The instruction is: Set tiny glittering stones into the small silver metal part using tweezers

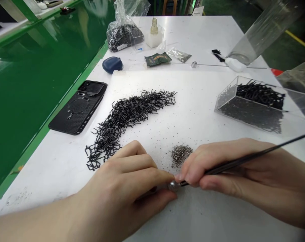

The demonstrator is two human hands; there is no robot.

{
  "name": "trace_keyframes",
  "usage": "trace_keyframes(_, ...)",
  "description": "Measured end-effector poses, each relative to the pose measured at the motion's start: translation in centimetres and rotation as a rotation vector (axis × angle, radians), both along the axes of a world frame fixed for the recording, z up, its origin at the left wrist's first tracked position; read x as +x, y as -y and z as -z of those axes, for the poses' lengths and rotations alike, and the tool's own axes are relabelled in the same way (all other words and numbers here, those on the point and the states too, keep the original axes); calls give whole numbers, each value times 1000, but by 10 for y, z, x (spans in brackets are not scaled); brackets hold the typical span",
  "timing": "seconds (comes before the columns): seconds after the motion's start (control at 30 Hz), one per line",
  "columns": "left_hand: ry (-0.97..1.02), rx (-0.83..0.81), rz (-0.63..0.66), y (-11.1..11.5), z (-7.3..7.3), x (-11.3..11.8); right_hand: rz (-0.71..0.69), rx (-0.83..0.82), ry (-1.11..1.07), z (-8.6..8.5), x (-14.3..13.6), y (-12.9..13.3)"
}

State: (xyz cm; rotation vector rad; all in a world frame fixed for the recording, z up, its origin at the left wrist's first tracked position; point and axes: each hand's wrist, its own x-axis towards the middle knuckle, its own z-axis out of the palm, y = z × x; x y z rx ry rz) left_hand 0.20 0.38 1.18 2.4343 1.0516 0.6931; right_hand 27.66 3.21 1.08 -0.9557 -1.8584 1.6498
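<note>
My left hand [127, 181] is closed, its thumb and forefinger pinching a small, shiny, rounded piece [173, 185] whose kind I cannot make out. From the right, my right hand [225, 164] grips a pair of black tweezers [273, 148], their tips at that piece. The fingertips of both hands nearly meet there and partly hide it. Just beyond them lies a small heap of tiny metallic bits [181, 155], with stray specks around it. A long, curved pile of bent black pieces [132, 114] spreads on the white sheet [197, 117] beyond my left hand.
A black phone [79, 107] and a dark blue case [112, 64] lie at left. At right stands a clear box [248, 104] of black pieces. A plastic bag [122, 33], small bottle [154, 27], green packet [157, 59] and tilted clear cylinder [263, 33] are farther back.
</note>
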Motion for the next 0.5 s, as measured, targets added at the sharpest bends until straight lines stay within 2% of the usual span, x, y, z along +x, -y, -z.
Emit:
trace_keyframes(0.13, 12, -7, 15, 1, -2, -3, -12, -5, -3, 1, 1, 0)
trace_keyframes(0.33, 193, -101, 45, 4, -1, -12, -8, -7, -6, 1, 0, -1)
trace_keyframes(0.5, 169, -130, 61, 3, 1, -8, 4, 16, -17, 1, -2, -2)
